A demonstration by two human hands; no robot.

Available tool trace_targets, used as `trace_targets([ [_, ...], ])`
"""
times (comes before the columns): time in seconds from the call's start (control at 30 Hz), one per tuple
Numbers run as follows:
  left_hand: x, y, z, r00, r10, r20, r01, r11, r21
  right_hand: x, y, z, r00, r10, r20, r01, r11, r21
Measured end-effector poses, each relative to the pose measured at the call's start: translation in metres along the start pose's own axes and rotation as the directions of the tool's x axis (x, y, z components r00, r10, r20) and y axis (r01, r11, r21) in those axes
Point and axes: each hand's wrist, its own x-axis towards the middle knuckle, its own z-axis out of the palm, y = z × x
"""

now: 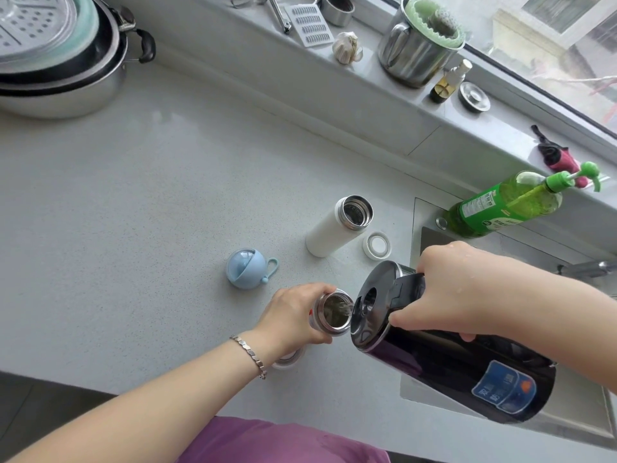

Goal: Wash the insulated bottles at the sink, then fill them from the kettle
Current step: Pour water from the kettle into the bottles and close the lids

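My left hand [293,315] grips the neck of an open insulated bottle [334,312] standing on the grey counter [133,212]. My right hand [464,289] holds the handle of a dark electric kettle [450,359], tilted left with its spout over the bottle's mouth; water streams into it. A white insulated bottle [337,227] stands open further back, its white lid [377,245] lying beside it. A blue round lid with a loop [247,268] rests to the left.
The sink [567,426] lies at the right under the kettle, with a tap [587,269] and a green soap bottle [507,203] behind it. Stacked steel pots [60,68] fill the far left corner. The sill holds a steel mug [414,51], garlic [345,46] and a grater [309,25].
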Motion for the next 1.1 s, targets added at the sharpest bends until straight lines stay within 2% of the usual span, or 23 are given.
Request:
trace_targets([
  [0.2, 0.002, 0.008, -0.004, 1.0, -0.021, 0.006, 0.02, 0.995, 0.096, -0.021, 0.025, 0.017, 0.996, 0.057, -0.068, -0.045, 0.986, 0.159],
  [0.3, 0.001, 0.015, -0.008, 0.999, -0.036, 0.0, 0.036, 0.99, 0.134, -0.033, 0.04, 0.039, 0.988, 0.098, -0.116, -0.059, 0.952, 0.3],
  [0.43, 0.001, 0.021, -0.009, 0.998, -0.058, 0.011, 0.056, 0.984, 0.169, -0.042, 0.058, 0.069, 0.979, 0.143, -0.143, -0.052, 0.86, 0.508],
  [0.6, 0.0, 0.021, -0.006, 0.994, -0.11, 0.025, 0.103, 0.976, 0.192, -0.053, 0.079, 0.097, 0.964, 0.148, -0.222, 0.031, 0.763, 0.645],
  [0.77, -0.003, 0.038, -0.01, 0.986, -0.136, 0.095, 0.1, 0.944, 0.315, -0.07, 0.12, 0.087, 0.952, 0.153, -0.265, 0.124, 0.598, 0.792],
  [0.87, -0.002, 0.05, -0.022, 0.979, -0.161, 0.129, 0.109, 0.936, 0.335, -0.074, 0.151, 0.066, 0.906, 0.163, -0.39, 0.228, 0.59, 0.775],
  [0.97, 0.006, 0.058, -0.04, 0.982, -0.19, 0.003, 0.183, 0.954, 0.239, -0.064, 0.178, 0.04, 0.818, 0.183, -0.545, 0.353, 0.588, 0.728],
  [1.1, 0.026, 0.051, -0.065, 0.955, -0.249, -0.162, 0.286, 0.917, 0.278, -0.024, 0.179, 0.01, 0.704, 0.186, -0.686, 0.509, 0.541, 0.669],
])
